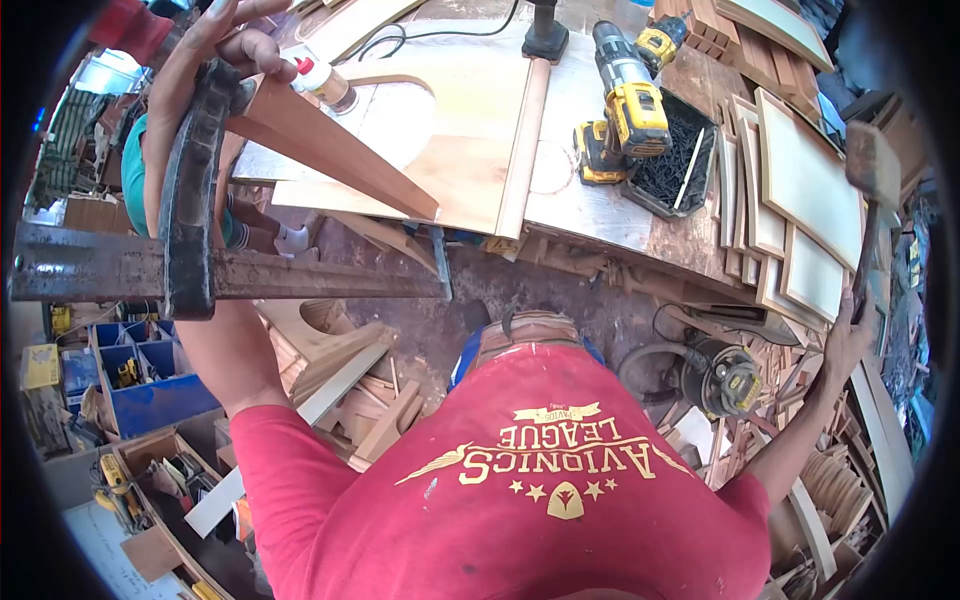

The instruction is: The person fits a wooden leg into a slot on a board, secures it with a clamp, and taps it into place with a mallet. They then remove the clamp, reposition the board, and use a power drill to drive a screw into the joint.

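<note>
Your left hand [192, 48] is curling its fingers around the clamp [190, 210], whose bar is lying below that grip; the wooden piece [330, 150] is running from beside those fingers towards the workbench [590, 215]. Your right hand [848, 337] is wrapping the mallet's [873, 170] handle, with pale panels [805, 180] resting near that grip.

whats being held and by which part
Right hand: brown block-headed mallet, by its dark handle. Left hand: dark metal bar clamp, near its red handle.
</note>
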The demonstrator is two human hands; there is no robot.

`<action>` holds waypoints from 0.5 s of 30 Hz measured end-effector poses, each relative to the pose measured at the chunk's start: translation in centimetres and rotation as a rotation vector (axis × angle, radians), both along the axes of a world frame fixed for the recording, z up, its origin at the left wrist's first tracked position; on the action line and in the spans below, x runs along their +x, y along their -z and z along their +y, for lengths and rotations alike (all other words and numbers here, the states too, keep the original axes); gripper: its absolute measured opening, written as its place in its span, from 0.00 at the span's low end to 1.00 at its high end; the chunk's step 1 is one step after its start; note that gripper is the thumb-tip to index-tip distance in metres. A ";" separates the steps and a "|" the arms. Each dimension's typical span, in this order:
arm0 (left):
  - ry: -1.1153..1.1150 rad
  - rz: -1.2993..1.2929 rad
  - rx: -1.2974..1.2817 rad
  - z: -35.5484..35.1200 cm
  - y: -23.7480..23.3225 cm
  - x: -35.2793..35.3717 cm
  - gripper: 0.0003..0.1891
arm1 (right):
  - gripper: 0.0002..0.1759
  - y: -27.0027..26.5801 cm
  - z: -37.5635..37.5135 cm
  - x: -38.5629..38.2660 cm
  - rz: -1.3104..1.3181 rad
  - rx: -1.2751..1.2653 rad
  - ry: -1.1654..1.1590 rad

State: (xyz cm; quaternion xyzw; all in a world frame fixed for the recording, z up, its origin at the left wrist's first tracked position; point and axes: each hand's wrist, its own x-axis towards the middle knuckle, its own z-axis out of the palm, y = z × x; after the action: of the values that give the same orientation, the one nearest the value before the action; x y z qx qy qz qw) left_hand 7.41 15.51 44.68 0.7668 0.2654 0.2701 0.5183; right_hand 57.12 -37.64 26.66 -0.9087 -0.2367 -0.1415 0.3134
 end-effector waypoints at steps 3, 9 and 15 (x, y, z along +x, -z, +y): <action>0.175 -0.101 -0.062 0.4 0.8 -0.2 0.37 | 0.25 -3.4 5.6 -8.4 0.322 0.210 -0.185; 0.154 -0.126 -0.105 1.7 1.2 -1.1 0.29 | 0.25 -1.1 22.5 -23.1 0.443 0.291 -0.848; -0.009 -0.185 -0.152 -1.6 1.0 0.0 0.21 | 0.21 8.0 35.1 -23.6 0.321 -0.224 -0.863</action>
State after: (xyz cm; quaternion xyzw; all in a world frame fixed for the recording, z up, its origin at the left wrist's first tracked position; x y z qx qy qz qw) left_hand 7.37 13.86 43.71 0.6959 0.2395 0.3211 0.5960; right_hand 33.48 -2.55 18.65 -0.7658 -0.5552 0.1702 0.2762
